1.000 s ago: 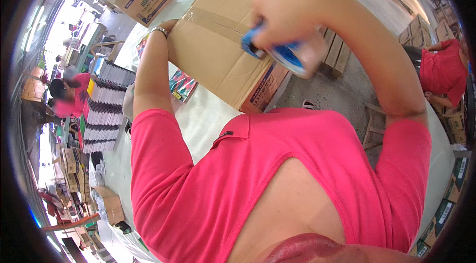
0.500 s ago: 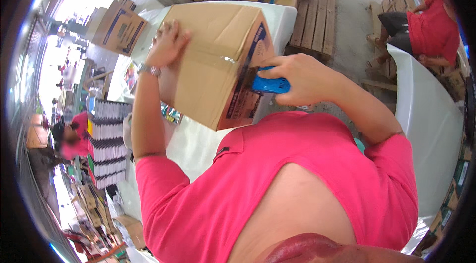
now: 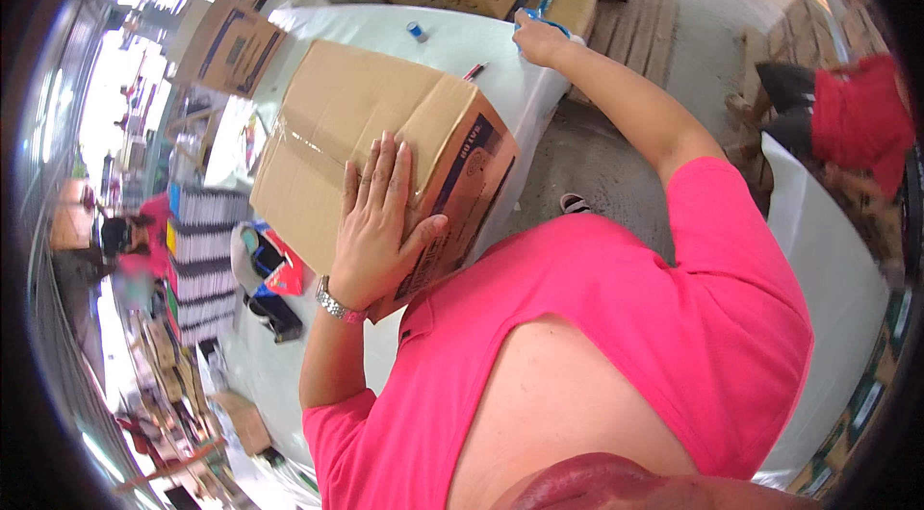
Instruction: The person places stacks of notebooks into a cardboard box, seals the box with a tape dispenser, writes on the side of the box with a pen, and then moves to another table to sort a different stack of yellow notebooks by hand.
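The left hand (image 3: 377, 239) lies flat on the carton (image 3: 318, 125), fingers extended, gripping nothing; the right hand (image 3: 546, 46) seems to hold a blue tape dispenser (image 3: 556, 26). The carton rests on the desk (image 3: 452, 50) against the shirt (image 3: 577, 269); uneven pressing could slide it. Loosened fingers might drop the dispenser off the desk's edge.

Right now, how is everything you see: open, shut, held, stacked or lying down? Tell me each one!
Big cardboard box: upper side shut
Left hand: open, flat on the box
Blue tape dispenser: held
Right hand: closed around the dispenser
Wristwatch: worn on the left wrist
Books: stacked in a tall pile
Pen-like stick: lying on the white table
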`<move>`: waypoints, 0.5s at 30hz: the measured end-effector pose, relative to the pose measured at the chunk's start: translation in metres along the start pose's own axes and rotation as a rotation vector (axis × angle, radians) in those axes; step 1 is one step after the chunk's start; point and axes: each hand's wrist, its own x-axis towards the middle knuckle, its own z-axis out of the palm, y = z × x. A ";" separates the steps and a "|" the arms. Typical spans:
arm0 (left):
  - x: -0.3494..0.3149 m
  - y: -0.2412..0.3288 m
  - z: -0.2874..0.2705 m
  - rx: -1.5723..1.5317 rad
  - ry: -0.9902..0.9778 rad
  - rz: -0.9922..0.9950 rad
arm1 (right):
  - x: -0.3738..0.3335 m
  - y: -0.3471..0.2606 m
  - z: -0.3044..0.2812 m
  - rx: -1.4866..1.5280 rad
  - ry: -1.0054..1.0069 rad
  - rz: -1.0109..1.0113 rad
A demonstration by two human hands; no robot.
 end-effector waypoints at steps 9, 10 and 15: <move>-0.001 -0.009 0.005 -0.127 0.180 -0.462 | 0.081 -0.080 0.058 -0.127 -0.034 -0.543; -0.008 -0.018 0.010 -0.105 0.206 -0.601 | 0.090 -0.085 0.064 -0.127 -0.156 -0.512; -0.053 -0.046 0.032 -0.248 0.517 -0.980 | 0.150 -0.130 -0.003 0.054 -0.185 -0.411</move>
